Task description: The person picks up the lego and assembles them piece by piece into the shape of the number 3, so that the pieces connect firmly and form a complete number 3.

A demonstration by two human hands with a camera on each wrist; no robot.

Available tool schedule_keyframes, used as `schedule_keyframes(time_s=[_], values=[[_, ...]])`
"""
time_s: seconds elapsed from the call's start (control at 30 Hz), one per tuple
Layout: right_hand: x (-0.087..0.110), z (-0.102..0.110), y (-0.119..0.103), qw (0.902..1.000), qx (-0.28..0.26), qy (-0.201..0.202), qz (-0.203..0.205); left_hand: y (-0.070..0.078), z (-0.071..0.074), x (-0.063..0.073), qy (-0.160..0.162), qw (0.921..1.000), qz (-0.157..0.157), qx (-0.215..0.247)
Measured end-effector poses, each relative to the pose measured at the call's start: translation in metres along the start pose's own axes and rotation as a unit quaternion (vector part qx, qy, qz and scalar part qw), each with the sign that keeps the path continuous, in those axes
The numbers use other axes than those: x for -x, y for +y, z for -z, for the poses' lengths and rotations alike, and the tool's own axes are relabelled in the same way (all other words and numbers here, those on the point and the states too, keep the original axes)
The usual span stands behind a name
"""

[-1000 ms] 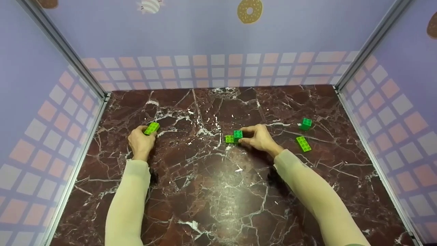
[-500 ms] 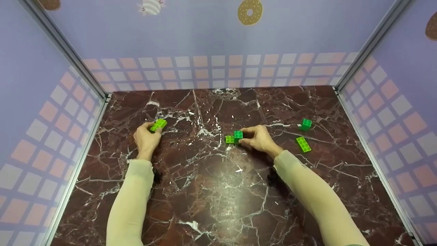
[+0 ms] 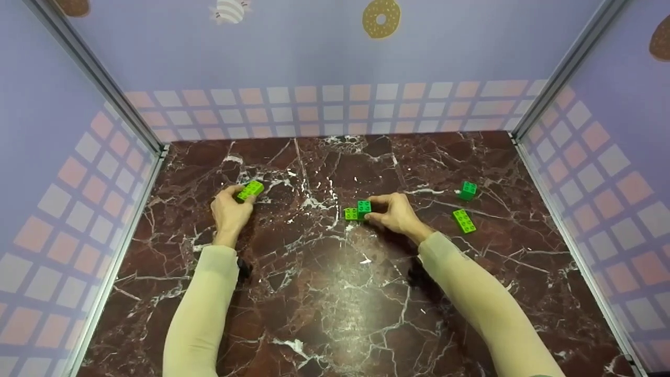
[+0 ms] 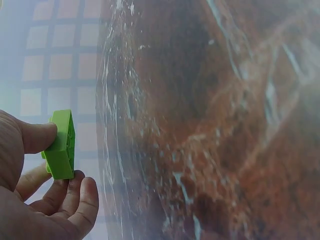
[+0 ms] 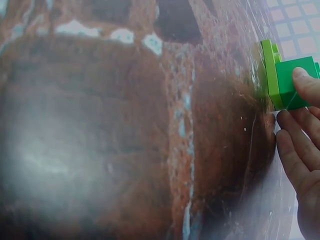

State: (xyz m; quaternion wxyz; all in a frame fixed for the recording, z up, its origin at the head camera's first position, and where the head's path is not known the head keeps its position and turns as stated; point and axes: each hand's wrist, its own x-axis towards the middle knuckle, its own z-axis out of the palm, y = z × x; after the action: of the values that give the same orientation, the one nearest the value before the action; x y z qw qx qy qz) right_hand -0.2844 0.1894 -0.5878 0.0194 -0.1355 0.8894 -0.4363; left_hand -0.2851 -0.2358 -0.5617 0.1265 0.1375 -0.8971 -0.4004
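Observation:
My left hand (image 3: 233, 212) pinches a flat lime-green toy brick (image 3: 251, 190) between thumb and fingers, studs up, left of the table's middle. In the left wrist view the lime brick (image 4: 61, 145) shows its hollow underside edge, with the thumb on one face and fingertips below. My right hand (image 3: 396, 213) pinches a taller dark green brick (image 3: 364, 208) by its sides. That brick sits on the right end of another flat lime brick (image 3: 350, 213), whose left studs stay bare. In the right wrist view the dark green brick (image 5: 294, 84) is against the studded side of the lime brick (image 5: 270, 75).
Right of my right hand lie a dark green brick (image 3: 467, 190) and a flat lime brick (image 3: 464, 221), apart from each other. The dark red marbled table (image 3: 324, 293) is enclosed by patterned panels (image 3: 335, 63) at the back and both sides.
My left hand has moved right and slightly away from me, carrying its lime brick toward the middle. My right hand has stayed at the dark green brick, practically still.

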Motion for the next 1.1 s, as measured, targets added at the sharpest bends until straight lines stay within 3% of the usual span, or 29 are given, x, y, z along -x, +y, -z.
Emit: schedule_keyframes(time_s=[0.4,0.6,0.93,1.1], values=[[0.002,0.001,-0.001,1.0000,0.001,-0.007,-0.005,0.019,-0.010,0.003,-0.022,0.9988,-0.041,0.015],[0.001,0.000,0.001,0.9997,0.021,-0.003,0.015,0.028,-0.015,0.005,-0.028,0.9982,-0.048,0.024],[0.002,-0.002,-0.005,0.9980,0.058,-0.014,0.023,0.036,-0.022,0.015,-0.044,0.9969,-0.061,0.025],[0.001,0.000,-0.010,0.9980,0.050,-0.025,0.030,0.044,-0.026,0.020,-0.055,0.9950,-0.078,0.029]])
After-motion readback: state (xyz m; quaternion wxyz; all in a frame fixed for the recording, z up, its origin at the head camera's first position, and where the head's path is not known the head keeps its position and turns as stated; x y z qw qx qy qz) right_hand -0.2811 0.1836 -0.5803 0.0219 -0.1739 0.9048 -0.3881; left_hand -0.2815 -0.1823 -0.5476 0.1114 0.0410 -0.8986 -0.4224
